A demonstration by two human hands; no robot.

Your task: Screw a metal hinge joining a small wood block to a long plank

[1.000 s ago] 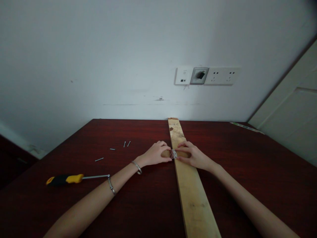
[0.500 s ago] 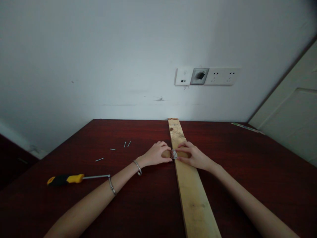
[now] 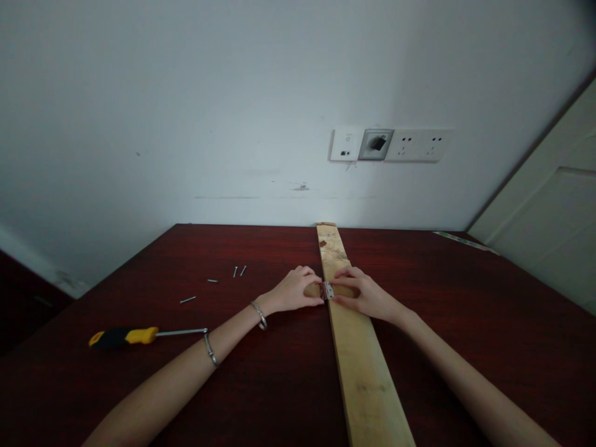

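A long pale wooden plank lies lengthwise on the dark red table, running from the wall toward me. A small metal hinge sits at the plank's left edge, joined to a short wooden piece beside it. My left hand has its fingers curled over that short piece, thumb near the hinge. My right hand rests on the plank with its fingers pinched around the hinge's right side.
A yellow-and-black screwdriver lies at the left, its shaft near my left forearm. Several loose screws are scattered behind it. Wall sockets are above the table; a pale door stands at right.
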